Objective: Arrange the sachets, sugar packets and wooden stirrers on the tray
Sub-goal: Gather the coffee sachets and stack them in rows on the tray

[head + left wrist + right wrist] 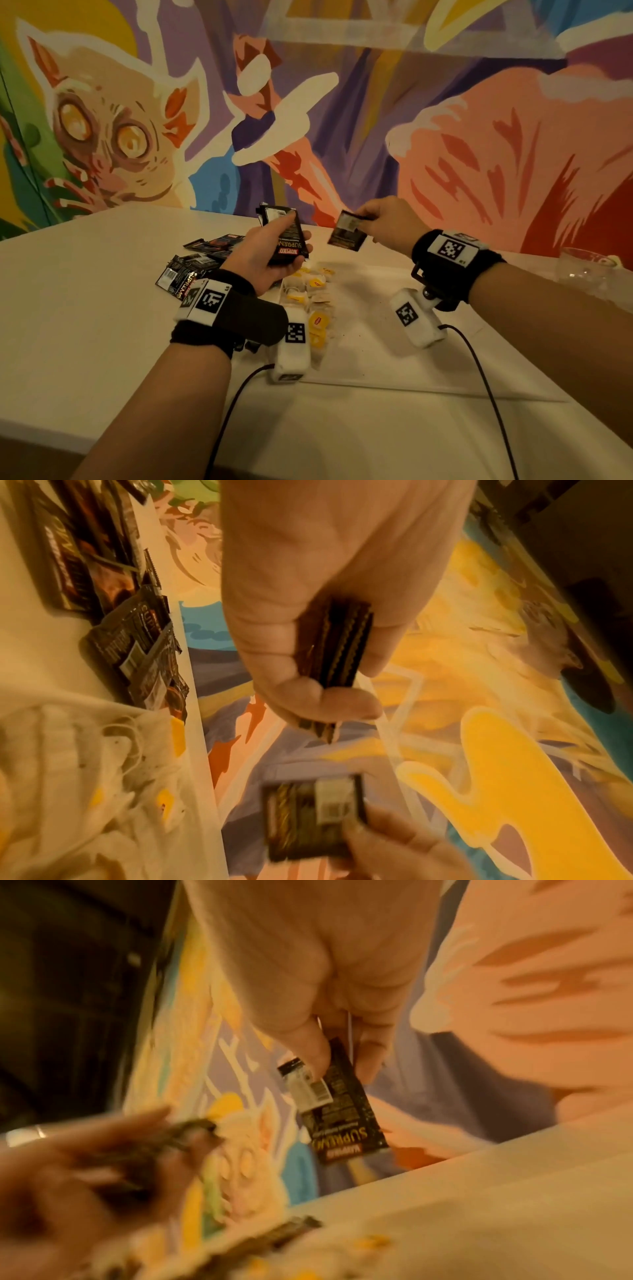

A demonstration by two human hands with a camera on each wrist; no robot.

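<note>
My left hand [274, 250] is raised above the table and grips a stack of black coffee sachets [287, 236]; their serrated edges [337, 647] show between thumb and fingers in the left wrist view. My right hand [380, 219] pinches one more black sachet [346, 233] by its top edge, just right of the stack and apart from it; the same sachet [337, 1110] hangs from thumb and finger in the right wrist view. More black sachets [191, 270] lie loose on the table at the left. Tea bags with yellow tags [317, 301] lie on the white tray [376, 363].
A clear glass [582, 270] stands at the table's right edge. A painted mural wall [308, 102] rises right behind the table. Cables [479, 377] run from both wrist cameras toward the near edge. The table is white [85, 308].
</note>
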